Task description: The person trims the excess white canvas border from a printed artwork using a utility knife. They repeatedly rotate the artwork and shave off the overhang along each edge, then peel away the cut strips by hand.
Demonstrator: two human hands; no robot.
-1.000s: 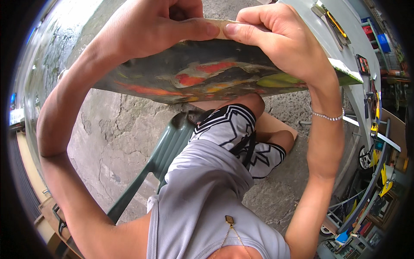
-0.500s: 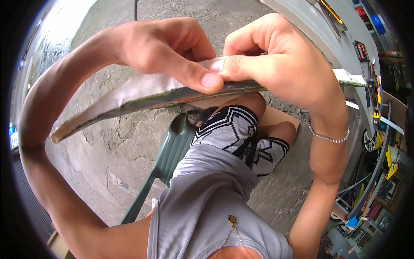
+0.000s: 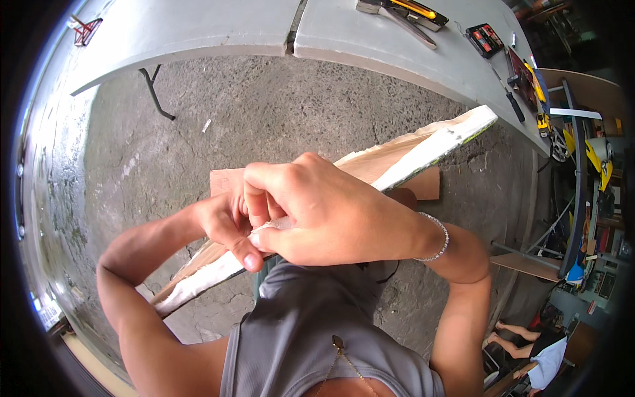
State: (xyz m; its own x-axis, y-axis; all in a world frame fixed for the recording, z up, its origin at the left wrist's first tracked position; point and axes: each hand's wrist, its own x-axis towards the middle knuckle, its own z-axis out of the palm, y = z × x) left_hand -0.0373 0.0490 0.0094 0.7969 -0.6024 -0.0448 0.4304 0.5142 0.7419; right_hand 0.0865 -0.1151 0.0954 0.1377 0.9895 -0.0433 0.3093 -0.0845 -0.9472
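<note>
Concrete floor (image 3: 218,106) below, and the canvas frame (image 3: 430,151) slants across in front of me! Left hand (image 3: 223,220) and right hand (image 3: 331,215) meet, my grip pinching that frame's white edge. Beyond, on the grey tabletop (image 3: 198,30), sits a red-and-black case (image 3: 485,40), contents too small to tell.

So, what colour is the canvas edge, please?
The canvas edge is mostly white, clearest in the head view.

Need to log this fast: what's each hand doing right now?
Left hand: closed, gripping the edge of the canvas.
Right hand: closed, pinching the canvas edge right beside the left hand.
</note>
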